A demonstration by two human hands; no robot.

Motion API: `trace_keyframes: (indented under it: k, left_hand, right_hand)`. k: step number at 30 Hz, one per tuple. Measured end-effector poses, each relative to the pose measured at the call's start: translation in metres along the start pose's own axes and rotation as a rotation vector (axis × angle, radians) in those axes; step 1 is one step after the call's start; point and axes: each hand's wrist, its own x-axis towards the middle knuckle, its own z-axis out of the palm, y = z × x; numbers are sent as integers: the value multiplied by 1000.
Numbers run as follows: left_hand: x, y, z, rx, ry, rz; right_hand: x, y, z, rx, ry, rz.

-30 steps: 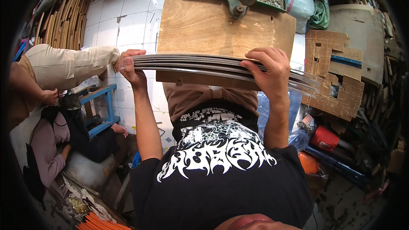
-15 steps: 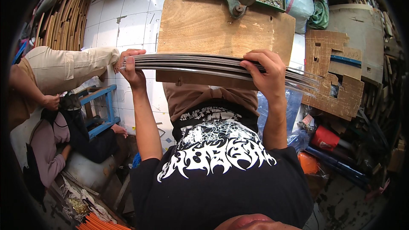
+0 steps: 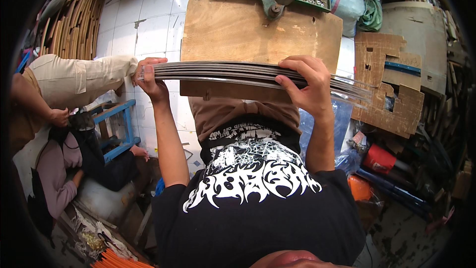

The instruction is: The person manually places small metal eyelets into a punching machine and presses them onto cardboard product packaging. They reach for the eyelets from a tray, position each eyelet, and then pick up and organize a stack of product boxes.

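Several thin grey sheets, seen edge-on as a stack [image 3: 213, 71], stretch crosswise over the near edge of the wooden board [image 3: 258, 32]. Clear, see-through edges stick out past the stack's right end. My left hand [image 3: 152, 82] is closed on the left end, thumb on the near side. Toward the right part of the stack, my right hand [image 3: 310, 82] grips it with fingers over the top and thumb on the near face. Narrow gaps show between the sheets near the right hand. What the sheets are made of, I cannot tell.
A green metal stand [image 3: 277, 0] with trays of small hardware stands at the board's far edge. Cut brown panels [image 3: 389, 84] lie to the right. On the left are a blue frame [image 3: 126, 124] and two other people, one in beige trousers [image 3: 84, 74].
The stack and both hands have shifted very slightly left, and the view has moved a little. Both hands keep their hold on the stack.
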Motion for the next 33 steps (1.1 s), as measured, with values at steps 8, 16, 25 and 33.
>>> trace_keyframes:
  k: [8, 16, 25, 33]
  left_hand:
    - [1, -2, 6, 16, 15, 19]
    - [1, -3, 5, 12, 24, 25]
    - [-2, 0, 5, -5, 17, 27]
    - [-13, -1, -2, -38, -7, 89]
  right_hand:
    - [-27, 6, -19, 137, 347, -54]
    - [-84, 44, -105, -540, 637, 367]
    - [-148, 125, -100, 393, 854, 766]
    - [-136, 129, -88, 551, 808, 731]
